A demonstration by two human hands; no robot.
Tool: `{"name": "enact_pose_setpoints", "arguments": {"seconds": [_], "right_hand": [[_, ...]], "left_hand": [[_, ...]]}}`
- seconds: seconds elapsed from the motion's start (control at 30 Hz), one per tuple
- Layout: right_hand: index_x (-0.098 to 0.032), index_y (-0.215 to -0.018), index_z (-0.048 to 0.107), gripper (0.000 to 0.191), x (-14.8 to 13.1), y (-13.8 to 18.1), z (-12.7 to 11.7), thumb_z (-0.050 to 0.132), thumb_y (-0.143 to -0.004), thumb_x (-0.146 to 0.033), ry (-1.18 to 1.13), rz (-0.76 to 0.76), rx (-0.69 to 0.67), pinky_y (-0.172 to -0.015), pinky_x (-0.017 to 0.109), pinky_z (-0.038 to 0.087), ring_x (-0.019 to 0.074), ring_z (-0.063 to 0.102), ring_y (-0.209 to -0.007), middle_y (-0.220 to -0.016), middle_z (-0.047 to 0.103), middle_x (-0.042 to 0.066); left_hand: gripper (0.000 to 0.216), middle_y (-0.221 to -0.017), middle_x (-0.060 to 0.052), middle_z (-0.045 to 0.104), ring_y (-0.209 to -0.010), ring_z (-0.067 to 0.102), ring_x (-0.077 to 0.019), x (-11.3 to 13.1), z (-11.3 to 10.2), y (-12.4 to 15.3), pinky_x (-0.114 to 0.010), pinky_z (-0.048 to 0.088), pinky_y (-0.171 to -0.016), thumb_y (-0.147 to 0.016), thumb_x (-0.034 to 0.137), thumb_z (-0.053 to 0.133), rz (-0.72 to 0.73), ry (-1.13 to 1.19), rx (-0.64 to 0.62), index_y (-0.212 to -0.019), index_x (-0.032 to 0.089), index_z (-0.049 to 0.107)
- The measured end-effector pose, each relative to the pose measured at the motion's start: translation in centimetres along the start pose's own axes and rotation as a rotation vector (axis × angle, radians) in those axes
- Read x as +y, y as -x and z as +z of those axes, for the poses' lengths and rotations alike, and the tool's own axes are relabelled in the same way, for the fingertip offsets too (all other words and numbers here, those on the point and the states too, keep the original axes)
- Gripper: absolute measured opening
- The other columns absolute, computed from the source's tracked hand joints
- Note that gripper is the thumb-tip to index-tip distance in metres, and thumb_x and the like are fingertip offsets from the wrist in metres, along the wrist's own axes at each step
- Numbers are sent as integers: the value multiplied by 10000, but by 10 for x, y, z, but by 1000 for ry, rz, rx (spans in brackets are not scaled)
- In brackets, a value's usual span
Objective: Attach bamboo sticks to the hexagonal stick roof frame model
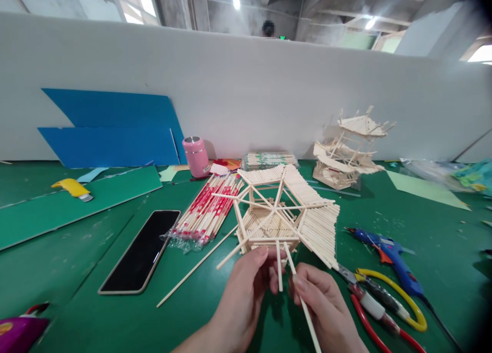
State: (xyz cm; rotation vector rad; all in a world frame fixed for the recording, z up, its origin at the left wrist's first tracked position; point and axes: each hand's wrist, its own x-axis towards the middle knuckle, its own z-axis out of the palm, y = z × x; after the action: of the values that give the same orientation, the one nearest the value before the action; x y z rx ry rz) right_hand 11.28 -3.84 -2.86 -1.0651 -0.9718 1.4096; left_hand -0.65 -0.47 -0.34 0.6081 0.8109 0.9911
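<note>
A six-sided roof model built of thin wooden sticks stands on the green table. My left hand is closed on the model's near edge, thumb on a crossbar. My right hand pinches a loose wooden stick whose upper end rests against the model's front edge. A second short stick hangs down between the two hands.
A black phone lies to the left beside a bag of wrapped chopsticks. A blue glue gun and yellow-red pliers lie to the right. Behind are a pink cup, a smaller stick tower, a yellow knife and blue boards.
</note>
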Motion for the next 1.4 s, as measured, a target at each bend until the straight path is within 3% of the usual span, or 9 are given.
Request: {"name": "enact_pose_setpoints", "arguments": {"seconds": [0.13, 0.53, 0.77, 1.4], "right_hand": [[-204, -524, 433, 356, -1, -3, 2, 560, -737, -459, -14, 5, -29, -499, 251, 235, 106, 228, -480, -482, 320, -62], [-201, -533, 453, 340, -5, -5, 4, 545, -753, -443, -5, -36, -92, -600, 278, 322, 141, 349, -558, -577, 484, 6], [-199, -532, 452, 343, -5, -7, 3, 542, -750, -448, 5, -32, -96, -581, 270, 305, 162, 412, -601, -601, 522, 21], [-196, -538, 459, 350, -3, -7, 4, 544, -748, -463, 23, -39, -89, -566, 261, 308, 154, 418, -595, -598, 536, 20]], "left_hand": [[275, -574, 4, 518, -555, 422, -129, 1, 0, 0, -237, 356, -555, -816, 273, 451, -8, -27, -15, -741, 153, 686], [271, -532, 21, 459, -569, 402, -135, 1, 1, 0, -232, 349, -585, -796, 259, 485, -7, -60, -50, -568, 179, 608], [219, -532, 16, 473, -563, 412, -140, -1, -1, 0, -242, 349, -574, -782, 259, 511, -17, -78, -53, -662, 175, 674], [241, -502, 14, 464, -531, 399, -134, 0, 1, -1, -245, 335, -547, -778, 266, 511, -10, -105, -56, -664, 160, 695]]}}
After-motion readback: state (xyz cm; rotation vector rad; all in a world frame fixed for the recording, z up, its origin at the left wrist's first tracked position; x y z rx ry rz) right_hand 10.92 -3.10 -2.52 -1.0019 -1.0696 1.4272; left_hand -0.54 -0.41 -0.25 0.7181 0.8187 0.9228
